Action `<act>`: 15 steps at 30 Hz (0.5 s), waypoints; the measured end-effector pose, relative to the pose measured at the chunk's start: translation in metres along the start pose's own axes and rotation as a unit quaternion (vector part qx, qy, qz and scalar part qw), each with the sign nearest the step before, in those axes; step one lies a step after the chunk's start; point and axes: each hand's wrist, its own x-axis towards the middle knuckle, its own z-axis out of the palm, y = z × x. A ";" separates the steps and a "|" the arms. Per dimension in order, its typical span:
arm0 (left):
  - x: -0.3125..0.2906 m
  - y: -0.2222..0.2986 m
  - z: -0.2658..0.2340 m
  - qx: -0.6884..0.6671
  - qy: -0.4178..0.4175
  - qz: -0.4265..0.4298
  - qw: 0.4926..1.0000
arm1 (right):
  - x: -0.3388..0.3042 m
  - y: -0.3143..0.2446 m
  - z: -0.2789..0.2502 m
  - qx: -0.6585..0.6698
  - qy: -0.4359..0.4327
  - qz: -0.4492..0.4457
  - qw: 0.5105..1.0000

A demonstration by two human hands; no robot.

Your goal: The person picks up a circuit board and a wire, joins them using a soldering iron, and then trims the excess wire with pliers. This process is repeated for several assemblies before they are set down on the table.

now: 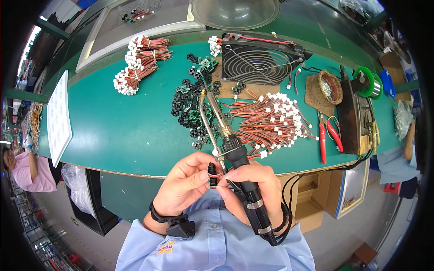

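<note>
Spreading across the middle of the frame, the green table [104,131] lies before you, with grey floor [334,237] at the lower right. A person in pink [34,171] shows at the far left, another in pale blue [392,162] at the right edge.

Above centre, a black fan [257,65] stands beside a heap of black parts [185,106]. Loose wires with white plugs [266,122] spread right of centre; tied bundles [144,58] lie at the upper left. Red-handled pliers [323,142], a brown bowl [337,86] and a green spool [367,74] sit toward the right.

Your right hand [266,185] wraps round the handle of the soldering iron [235,151] at lower centre. The iron slants from lower right to upper left, tip pointing up-left, hiding some of the heap; whether they touch, I cannot tell. Just left of the handle, your left hand [183,185] pinches a small black part [211,175] between thumb and finger, its long axis nearly up and down the frame.
</note>
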 end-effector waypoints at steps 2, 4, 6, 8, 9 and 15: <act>0.001 -0.001 0.000 -0.008 -0.010 0.004 1.000 | 0.000 -0.001 -0.001 -0.001 -0.007 0.008 1.000; 0.000 -0.001 -0.002 -0.006 -0.009 0.005 1.000 | 0.000 -0.001 -0.001 -0.001 -0.012 0.013 1.000; 0.001 -0.001 -0.004 0.001 -0.010 0.005 1.000 | 0.001 0.000 0.000 -0.003 -0.010 0.008 1.000; 0.001 -0.001 -0.004 0.005 -0.006 0.005 1.000 | 0.001 0.000 0.000 -0.004 -0.010 0.006 1.000; 0.001 -0.001 -0.003 0.010 -0.002 0.005 1.000 | 0.000 0.001 0.000 0.000 -0.008 0.008 1.000; 0.000 -0.001 -0.003 0.013 0.004 0.004 1.000 | 0.000 0.003 0.002 0.010 0.003 0.009 1.000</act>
